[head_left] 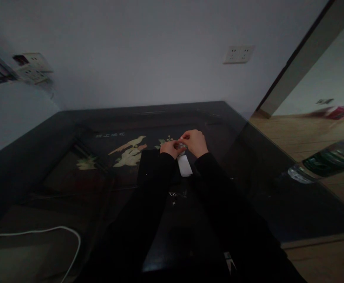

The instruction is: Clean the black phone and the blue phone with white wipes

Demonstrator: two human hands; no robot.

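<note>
Over the dark tabletop, my left hand (pixel 169 149) and my right hand (pixel 195 143) meet with bent fingers. Between their fingertips is a small clear, whitish object (pixel 181 150); its kind is too small and dim to make out. The right thumb and forefinger are pinched at its upper side, while the left fingers close on its left side. Just below it lies a narrow white slip (pixel 185 166), perhaps paper; whether it joins the object I cannot tell. Nearer me, between the forearms, small shiny metal pieces (pixel 173 194) lie on the table. A flat black item (pixel 147 163) is partly under the left forearm.
The glossy dark table (pixel 236 129), with a bird-and-flower picture (pixel 129 151), stands against a wall. At the right edge is a clear bottle with a green label (pixel 322 162). A white cable (pixel 61 227) curves at lower left. A socket plate (pixel 239 54) is on the wall.
</note>
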